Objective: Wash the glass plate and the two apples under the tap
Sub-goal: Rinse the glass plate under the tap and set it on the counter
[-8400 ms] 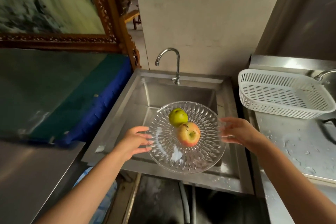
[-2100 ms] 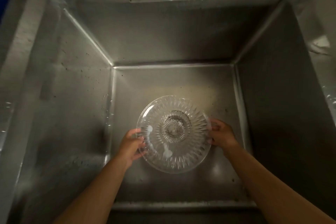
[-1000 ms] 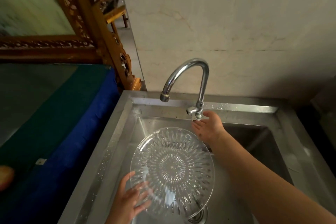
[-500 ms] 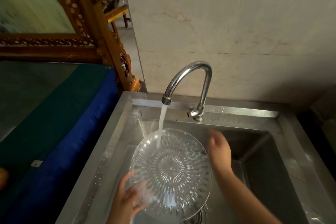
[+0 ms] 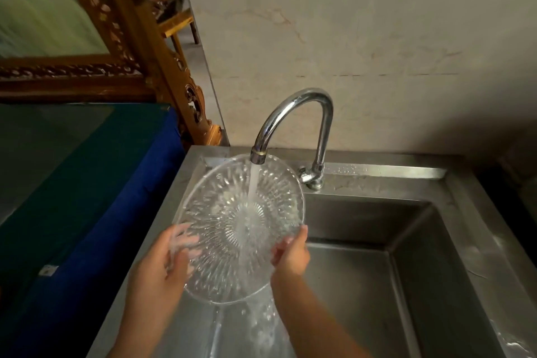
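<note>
A pale marble-look wall (image 5: 363,38) fills the back, with a carved wooden frame (image 5: 122,38) at upper left and a blue-edged surface (image 5: 96,197) butted against the sink's left rim. The steel sink (image 5: 406,256) takes the lower right; its basin is open and unoccupied to the right of the hands, the right rim wet. A chrome gooseneck tap (image 5: 296,113) is mounted on the back ledge, spout curved toward the left, water running.

The glass plate (image 5: 241,227) is held tilted under the stream, over the basin's left part, its top edge just beneath the spout and its left edge close above the sink's left rim. Water is seen spilling off the lower edge.

The left hand (image 5: 165,264) is wrapped on the plate's lower-left edge, fingers showing through the glass. The right hand (image 5: 290,256) is closed on the lower-right edge, thumb on the rim. The apples are not seen.
</note>
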A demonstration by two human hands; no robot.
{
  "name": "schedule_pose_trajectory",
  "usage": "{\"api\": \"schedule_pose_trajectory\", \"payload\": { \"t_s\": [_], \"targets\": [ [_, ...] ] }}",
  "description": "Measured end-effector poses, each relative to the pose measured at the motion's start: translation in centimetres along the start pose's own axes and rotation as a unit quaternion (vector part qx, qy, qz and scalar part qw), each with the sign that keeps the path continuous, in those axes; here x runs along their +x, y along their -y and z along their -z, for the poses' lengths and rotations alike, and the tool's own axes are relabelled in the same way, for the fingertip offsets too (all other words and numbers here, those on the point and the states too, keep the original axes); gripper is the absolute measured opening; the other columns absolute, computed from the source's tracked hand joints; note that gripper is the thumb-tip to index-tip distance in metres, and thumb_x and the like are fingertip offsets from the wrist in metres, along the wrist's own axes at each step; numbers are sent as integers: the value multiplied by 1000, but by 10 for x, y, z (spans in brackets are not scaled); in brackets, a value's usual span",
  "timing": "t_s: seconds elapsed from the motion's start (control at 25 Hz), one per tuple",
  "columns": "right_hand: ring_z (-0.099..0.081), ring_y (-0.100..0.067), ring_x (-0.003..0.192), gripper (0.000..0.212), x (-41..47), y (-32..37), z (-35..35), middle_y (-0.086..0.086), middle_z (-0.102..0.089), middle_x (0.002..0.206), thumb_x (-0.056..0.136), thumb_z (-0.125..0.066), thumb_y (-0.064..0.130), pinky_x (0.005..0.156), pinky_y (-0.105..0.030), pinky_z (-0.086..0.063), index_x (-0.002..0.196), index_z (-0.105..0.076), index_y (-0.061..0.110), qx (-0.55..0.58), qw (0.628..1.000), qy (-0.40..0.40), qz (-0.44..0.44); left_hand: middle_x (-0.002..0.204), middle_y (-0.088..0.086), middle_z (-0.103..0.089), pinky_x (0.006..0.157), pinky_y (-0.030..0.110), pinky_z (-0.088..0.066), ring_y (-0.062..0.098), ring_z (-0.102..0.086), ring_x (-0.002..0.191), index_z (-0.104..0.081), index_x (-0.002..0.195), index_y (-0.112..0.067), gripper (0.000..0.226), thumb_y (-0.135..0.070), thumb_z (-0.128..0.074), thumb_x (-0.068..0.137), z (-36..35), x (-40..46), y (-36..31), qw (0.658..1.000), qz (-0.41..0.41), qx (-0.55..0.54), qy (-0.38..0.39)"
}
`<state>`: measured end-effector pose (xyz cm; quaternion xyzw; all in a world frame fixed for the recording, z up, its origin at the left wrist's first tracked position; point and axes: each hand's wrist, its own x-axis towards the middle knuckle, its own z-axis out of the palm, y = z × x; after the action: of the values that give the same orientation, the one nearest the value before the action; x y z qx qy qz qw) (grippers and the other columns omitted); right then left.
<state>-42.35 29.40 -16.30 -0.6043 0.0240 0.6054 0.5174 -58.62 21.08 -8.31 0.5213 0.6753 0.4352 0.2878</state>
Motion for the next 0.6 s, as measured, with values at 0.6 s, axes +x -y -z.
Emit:
{"api": "schedule_pose_trajectory", "payload": {
  "t_s": [0.6],
  "targets": [
    [-65, -6, 44, 30, -4, 107, 92, 1, -65, 49, 92, -48, 10, 48, -24, -56, 64, -58, 13, -544, 808, 148, 172, 85, 9, -77, 58, 34, -56, 23, -74, 67, -58, 101, -14, 18, -6, -45, 92, -50, -31, 36, 861, 362, -349, 72]
  ]
}}
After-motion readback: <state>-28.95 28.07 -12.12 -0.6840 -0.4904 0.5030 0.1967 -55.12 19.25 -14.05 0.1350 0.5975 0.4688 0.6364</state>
